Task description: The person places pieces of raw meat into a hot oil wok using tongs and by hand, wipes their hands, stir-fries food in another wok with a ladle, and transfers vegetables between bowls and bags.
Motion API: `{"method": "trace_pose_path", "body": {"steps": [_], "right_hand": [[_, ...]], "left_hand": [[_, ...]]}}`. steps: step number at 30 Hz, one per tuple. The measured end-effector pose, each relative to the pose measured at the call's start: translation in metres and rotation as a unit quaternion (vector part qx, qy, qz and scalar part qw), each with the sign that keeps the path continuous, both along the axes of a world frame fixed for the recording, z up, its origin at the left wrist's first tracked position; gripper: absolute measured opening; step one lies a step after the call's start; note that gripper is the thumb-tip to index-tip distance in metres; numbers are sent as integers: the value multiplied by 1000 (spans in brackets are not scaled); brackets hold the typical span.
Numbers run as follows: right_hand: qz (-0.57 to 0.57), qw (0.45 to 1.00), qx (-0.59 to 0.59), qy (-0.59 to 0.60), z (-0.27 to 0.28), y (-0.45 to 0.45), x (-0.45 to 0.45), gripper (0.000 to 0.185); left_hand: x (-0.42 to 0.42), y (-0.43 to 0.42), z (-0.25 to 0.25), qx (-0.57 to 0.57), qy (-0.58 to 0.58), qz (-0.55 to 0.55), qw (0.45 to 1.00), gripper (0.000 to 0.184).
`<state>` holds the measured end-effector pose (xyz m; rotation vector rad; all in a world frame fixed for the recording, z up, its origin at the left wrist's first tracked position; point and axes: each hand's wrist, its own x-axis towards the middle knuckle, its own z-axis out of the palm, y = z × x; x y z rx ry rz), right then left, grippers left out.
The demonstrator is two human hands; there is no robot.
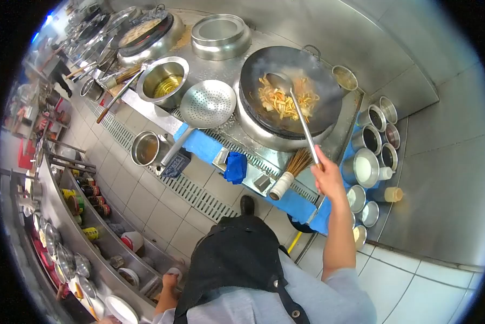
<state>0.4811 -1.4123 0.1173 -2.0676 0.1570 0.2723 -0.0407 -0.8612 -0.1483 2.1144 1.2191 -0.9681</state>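
My right hand [329, 175] is closed around the handle of a long metal ladle [304, 120]. The ladle's bowl rests among strips of food [283, 102] in a dark wok [320, 81], with some steam above. Low on the left, my left hand [169, 282] is closed at a small white bowl [175, 272]; blur and size make its details unclear. Beside the wok, a perforated strainer [208, 103] lies across the stove edge near a pot of yellow oil [165, 81]. A bamboo brush [285, 181] lies below the wok, near my right forearm.
Several seasoning containers [364, 167] line the right side by the steel wall. Blue cloth [235, 167] lies on the stove's front edge. A metal pot [145, 148] hangs out over the floor drain. Shelves [110, 243] with bottles and bowls stand at left; a person [53, 65] is far back.
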Motion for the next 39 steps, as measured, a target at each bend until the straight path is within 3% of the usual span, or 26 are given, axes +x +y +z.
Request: {"method": "trace_pose_path", "body": {"steps": [1,3,5,7,8,9,10,12,14,17,19,22,25,26,29,30,32,35,39], "right_hand": [[10,1000,-19,0,-11,-6,12,67],[-5,993,-99,-65,-28,-3,20,67],[-32,988,-112,-98,-32,6,31,66],[-40,992,-82,-87,-27,8,35,66],[-31,991,-82,-101,-32,5,39,66],[-24,990,-81,-116,-35,-1,41,66],[13,990,-108,-86,-26,-10,40,67],[85,983,-159,-34,14,-32,40,68],[85,993,-80,-19,28,-57,19,67],[55,998,-36,-21,5,-64,9,65],[36,992,-97,-70,-10,-49,26,66],[-77,990,108,42,-4,-5,24,66],[-64,979,171,88,7,4,12,68],[-67,978,164,110,5,1,15,68],[-44,998,32,-11,-37,2,30,68],[-65,996,59,7,-33,11,30,69],[-102,987,120,41,-24,40,35,69],[-78,985,92,126,20,53,19,68],[-44,997,-32,52,39,38,-23,68]], "left_hand": [[-12,10,-27,-15,-34,-142,989,28],[-20,19,-56,19,-131,-421,898,31],[51,3,-39,-26,-111,-161,980,39],[101,-18,-36,-48,-216,-45,974,40],[132,-29,-37,-29,-264,-78,961,40],[176,-53,-8,-24,-245,-63,967,43],[218,-76,32,-18,-228,-48,972,46],[265,-91,53,-67,-244,-58,966,49],[296,-101,64,-76,-288,-19,954,50],[319,-110,68,-83,-292,-10,953,46],[312,-111,61,-72,-244,-39,966,43],[283,-83,14,-49,-162,-59,984,44],[258,-48,-32,-64,-127,-29,989,46],[255,-39,-37,-65,-107,-43,991,46],[267,-20,-34,-67,-49,-95,992,46],[279,-16,-35,-67,-37,-110,991,46],[308,-9,-35,-74,-107,-106,986,46],[355,3,-20,-99,-179,-103,973,45],[413,30,-27,-148,-248,-75,955,44]]}}
